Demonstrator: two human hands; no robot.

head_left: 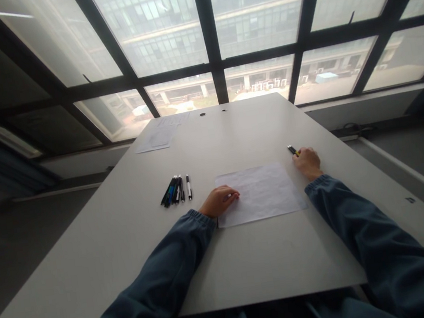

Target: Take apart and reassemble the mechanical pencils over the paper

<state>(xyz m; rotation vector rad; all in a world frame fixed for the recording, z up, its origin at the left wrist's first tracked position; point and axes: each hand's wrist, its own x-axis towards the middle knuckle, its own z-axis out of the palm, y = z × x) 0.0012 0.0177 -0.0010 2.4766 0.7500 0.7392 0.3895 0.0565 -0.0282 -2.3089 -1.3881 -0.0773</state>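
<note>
A sheet of white paper (262,194) lies on the white table in front of me. My left hand (220,201) rests over its left edge, fingers curled and closed. A small pale bit shows at these fingers, but I cannot make out what it is. Beyond the paper's right edge, my right hand (307,162) is closed low over the table. Dark pens (292,150) with a touch of yellow stick out ahead of its fingers; their other ends are hidden. Left of my left hand lies a bunch of several pens (172,191), with a single black-and-white pen (188,187) beside it.
More printed sheets (157,136) lie at the table's far left corner. Two small dark spots, one a round hole (202,114), mark the far edge. A small dark mark (410,200) is near the right edge. Large windows (208,22) stand behind the table (269,261).
</note>
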